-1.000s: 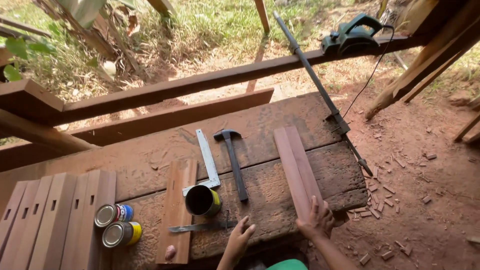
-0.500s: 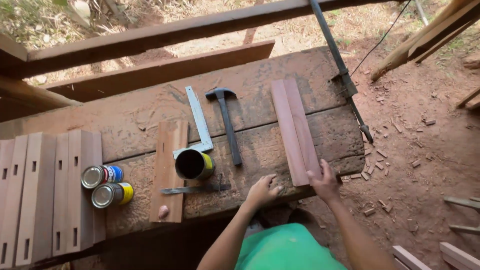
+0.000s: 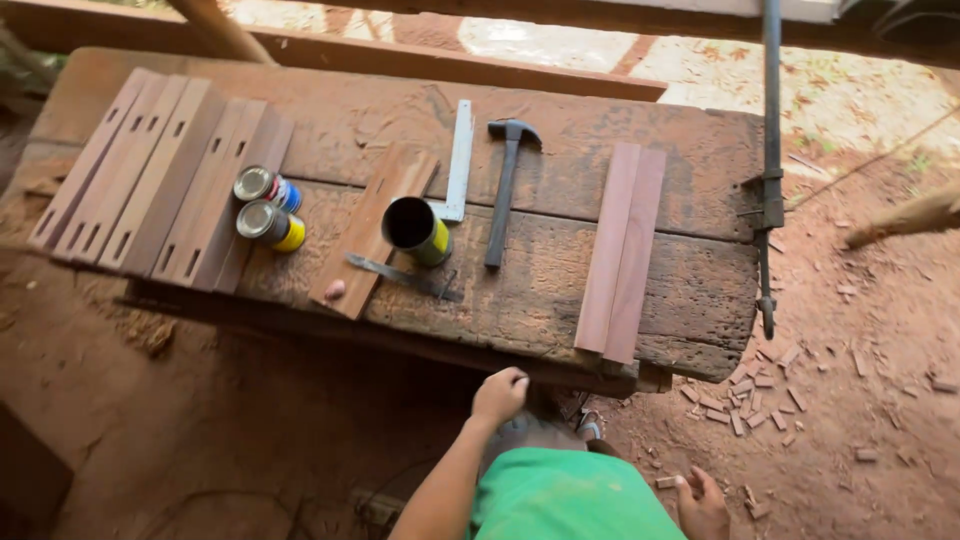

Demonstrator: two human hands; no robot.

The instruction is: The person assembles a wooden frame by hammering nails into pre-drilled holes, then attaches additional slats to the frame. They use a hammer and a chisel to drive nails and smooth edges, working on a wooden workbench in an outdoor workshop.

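My left hand (image 3: 498, 393) is curled into a loose fist just below the front edge of the worn wooden workbench (image 3: 690, 300), holding nothing. My right hand (image 3: 702, 505) hangs low at the frame's bottom, fingers apart and empty, over the red dirt. On the bench above lie a pair of reddish planks (image 3: 622, 250), a hammer (image 3: 505, 190), a metal square (image 3: 458, 160), an open dark can (image 3: 413, 228) and a short board (image 3: 372, 228) with a flat metal tool (image 3: 400, 275) across its end.
Several slotted boards (image 3: 160, 180) lie at the bench's left, with two closed tins (image 3: 268, 205) beside them. A long bar clamp (image 3: 770, 160) runs along the right end. Wood offcuts (image 3: 760, 400) litter the dirt at the right.
Both hands have come off the bench's front edge and dropped lower. The view has swung so the bench now lies further up and left.
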